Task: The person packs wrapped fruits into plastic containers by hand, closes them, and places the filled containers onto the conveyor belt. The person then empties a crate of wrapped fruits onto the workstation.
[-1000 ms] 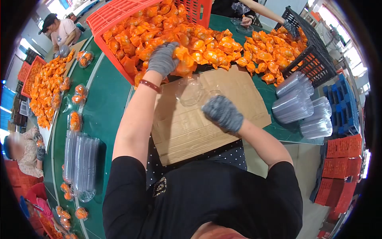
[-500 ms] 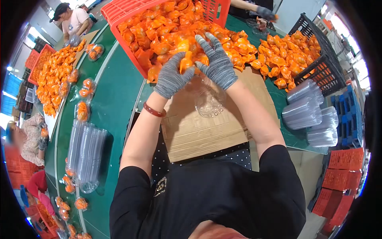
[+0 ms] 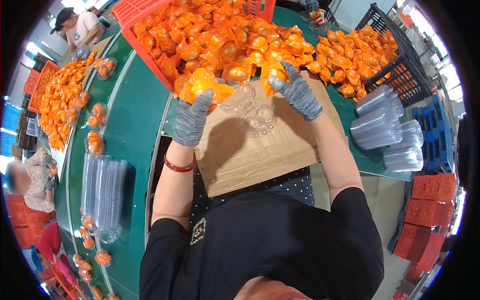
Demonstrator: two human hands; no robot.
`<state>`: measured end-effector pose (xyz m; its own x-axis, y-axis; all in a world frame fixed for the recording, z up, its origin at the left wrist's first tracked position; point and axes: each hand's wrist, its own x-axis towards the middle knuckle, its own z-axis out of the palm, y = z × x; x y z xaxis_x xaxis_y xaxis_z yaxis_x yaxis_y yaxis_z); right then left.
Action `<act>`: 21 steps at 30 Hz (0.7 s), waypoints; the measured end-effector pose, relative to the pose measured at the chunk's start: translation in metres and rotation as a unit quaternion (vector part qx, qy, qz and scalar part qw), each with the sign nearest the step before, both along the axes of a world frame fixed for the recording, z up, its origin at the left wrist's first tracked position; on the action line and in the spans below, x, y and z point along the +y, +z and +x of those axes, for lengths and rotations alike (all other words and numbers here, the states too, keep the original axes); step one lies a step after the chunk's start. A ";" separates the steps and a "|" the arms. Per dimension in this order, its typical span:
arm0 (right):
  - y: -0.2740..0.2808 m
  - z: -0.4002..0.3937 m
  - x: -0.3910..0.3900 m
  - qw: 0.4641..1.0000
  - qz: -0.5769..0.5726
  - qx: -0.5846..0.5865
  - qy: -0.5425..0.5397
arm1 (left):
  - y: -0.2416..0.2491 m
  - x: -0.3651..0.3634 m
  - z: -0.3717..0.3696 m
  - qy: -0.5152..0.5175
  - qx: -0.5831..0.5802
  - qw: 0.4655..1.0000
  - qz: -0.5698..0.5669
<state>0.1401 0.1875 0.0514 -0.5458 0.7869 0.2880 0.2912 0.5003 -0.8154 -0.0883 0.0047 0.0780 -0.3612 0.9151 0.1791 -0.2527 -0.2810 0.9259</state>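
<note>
My left hand (image 3: 190,119), in a grey knit glove, grips several orange-wrapped sweets (image 3: 201,86) just above the cardboard sheet (image 3: 260,152). In its own grey glove, my right hand (image 3: 298,91) holds more orange-wrapped sweets (image 3: 272,75) at the heap's near edge. Between the two hands an open clear plastic clamshell box (image 3: 252,111) lies on the cardboard. A tipped red crate (image 3: 145,47) spills a big heap of the same sweets (image 3: 225,35) toward me.
A black crate (image 3: 400,75) of sweets sits right, with stacks of clear boxes (image 3: 382,130) beside it. On the green conveyor (image 3: 127,130) at left lie another clear stack (image 3: 102,195) and filled packs. Other people work at left and far back. Red crates (image 3: 427,210) stand at lower right.
Both hands have come back from the heap toward me, each now holding sweets over the cardboard on either side of the clear box. A second ago the right hand hung low over the cardboard.
</note>
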 end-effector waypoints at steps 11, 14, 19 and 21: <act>-0.031 0.019 -0.023 0.983 -0.145 0.058 0.095 | -0.065 -0.002 0.060 0.073 0.382 0.910 -0.144; -0.056 0.016 -0.048 0.997 0.049 -0.014 0.056 | -0.065 0.005 0.078 0.126 0.547 0.812 -0.160; -0.080 0.008 -0.061 0.997 0.070 -0.008 0.010 | -0.057 0.015 0.093 0.115 0.636 0.732 -0.215; -0.075 0.003 -0.060 0.997 -0.078 0.027 0.011 | -0.059 0.022 0.091 0.108 0.634 0.735 -0.215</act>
<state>0.1433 0.1277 -0.0240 -0.5510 0.8118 0.1933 0.2341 0.3727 -0.8980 0.0031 0.0267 0.0189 -0.2973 0.9318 0.2083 0.8979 0.1987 0.3928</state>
